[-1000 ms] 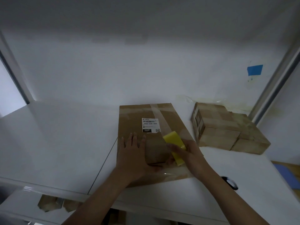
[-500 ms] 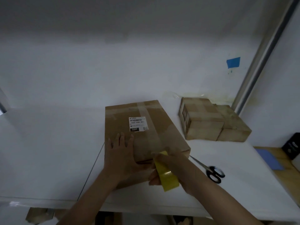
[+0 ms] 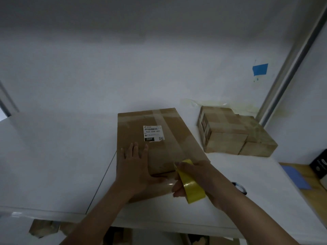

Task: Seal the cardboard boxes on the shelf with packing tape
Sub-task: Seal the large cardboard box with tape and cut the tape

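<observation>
Flat brown box [image 3: 177, 145] under the spread left hand [image 3: 134, 167]; yellow tape roll [image 3: 192, 187] gripped by the curled right hand [image 3: 208, 181].

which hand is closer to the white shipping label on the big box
Left. The left hand lies flat on the box, fingertips just short of the label; the right hand grips the yellow tape roll nearer the front edge.

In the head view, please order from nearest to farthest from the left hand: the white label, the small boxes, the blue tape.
1. white label: on the large box, just beyond the left hand.
2. small boxes: on the shelf, to the right.
3. blue tape: high on the wall, far right.
</observation>
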